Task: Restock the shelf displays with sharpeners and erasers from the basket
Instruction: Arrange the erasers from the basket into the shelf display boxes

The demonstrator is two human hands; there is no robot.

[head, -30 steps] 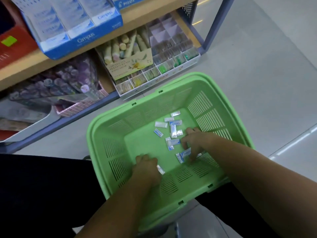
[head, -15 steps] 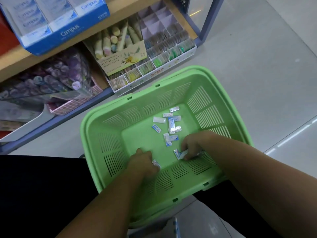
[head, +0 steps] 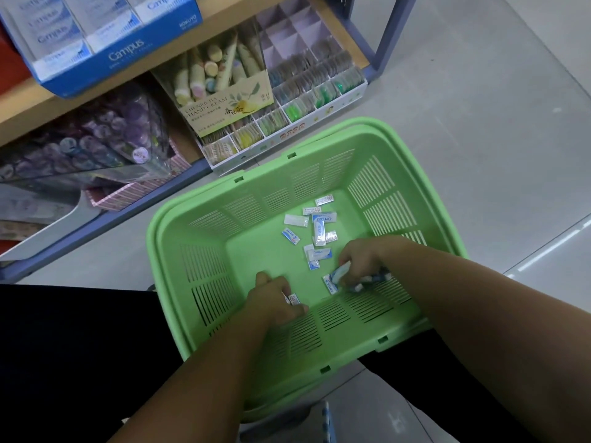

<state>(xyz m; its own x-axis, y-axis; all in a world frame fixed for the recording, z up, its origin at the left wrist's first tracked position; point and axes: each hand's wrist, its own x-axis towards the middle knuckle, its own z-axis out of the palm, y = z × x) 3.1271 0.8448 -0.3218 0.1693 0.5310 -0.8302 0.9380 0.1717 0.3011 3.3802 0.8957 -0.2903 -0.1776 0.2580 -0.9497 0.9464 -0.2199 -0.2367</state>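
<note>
- Both hands down in the green basket (head: 319,135), low against its near wall.
- Left hand (head: 275,298): fingers curled, pinching a small wrapped eraser (head: 292,298) at the fingertips.
- Right hand (head: 361,260): fingers closed round a bunch of wrapped erasers (head: 339,274), blue-and-white ends poking out on both sides of the fist.
- Loose erasers (head: 316,247) scattered over the basket floor between the right hand and the far wall, several marked Campus, plus a Pilot eraser (head: 290,235) off to the left.
- Just beyond the basket, on the bottom shelf: a compartmented display tray (head: 319,91) with small packets in its front rows, and a hand cream box (head: 224,110) at its left end.
- On the wooden shelf above: a blue Campus box (head: 121,55).
- Dark clothing on either side of the basket's near end, grey floor (head: 479,123) to the right.
</note>
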